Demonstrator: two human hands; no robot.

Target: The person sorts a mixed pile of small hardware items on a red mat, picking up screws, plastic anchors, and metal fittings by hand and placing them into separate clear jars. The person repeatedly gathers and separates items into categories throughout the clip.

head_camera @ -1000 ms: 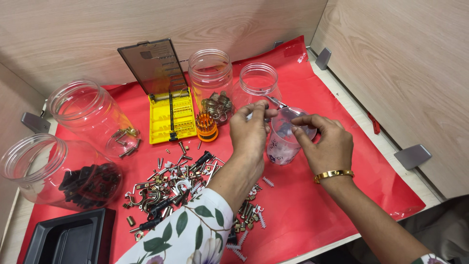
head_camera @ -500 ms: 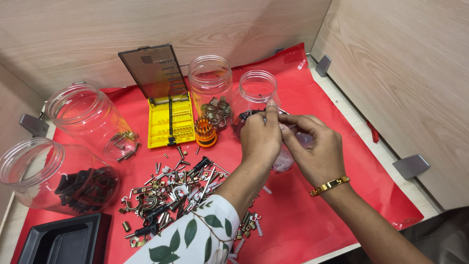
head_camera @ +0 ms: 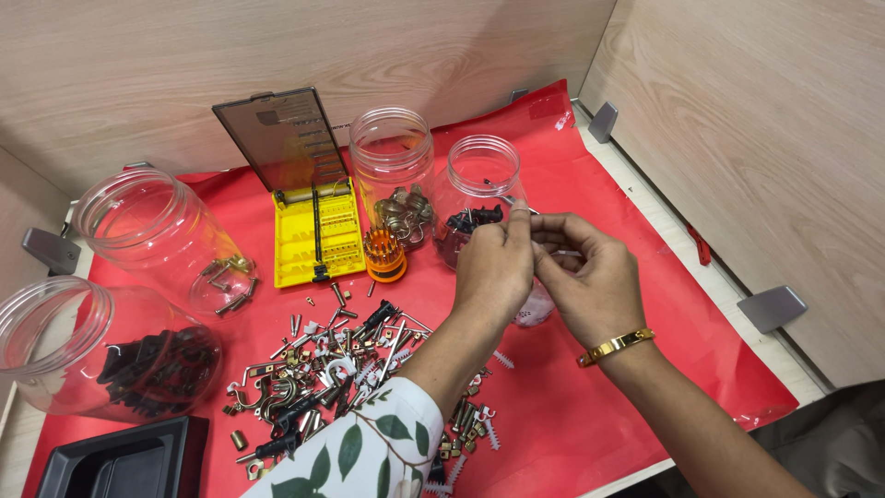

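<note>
Both hands meet right in front of the clear jar with dark screws (head_camera: 479,207). Left hand (head_camera: 493,267) and right hand (head_camera: 595,286) are curled in tight with fingertips pinched together on something small and thin. Looks like a metal pin or screw poking up near the left fingers, but it's too tiny to say for sure, and I can't tell which hand really has the grip on it. A small clear container (head_camera: 537,312) sits on the red mat (head_camera: 645,369) just below the hands, mostly hidden.

Just left of that dark-screw jar is another jar with brassy hooks (head_camera: 395,180), then an orange bit holder (head_camera: 384,254) and a yellow screwdriver kit (head_camera: 313,231) with its lid propped open. Further left are a tipped jar with a few gold bits (head_camera: 157,235) and a big one with black parts (head_camera: 101,355). A black tray (head_camera: 120,461) sits at the near left corner.

Sorting-wise I'd say it's partway: the jars already hold some parts, but a big mixed pile of hardware (head_camera: 341,369) is left on the mat, near-left of the dark-screw jar.
</note>
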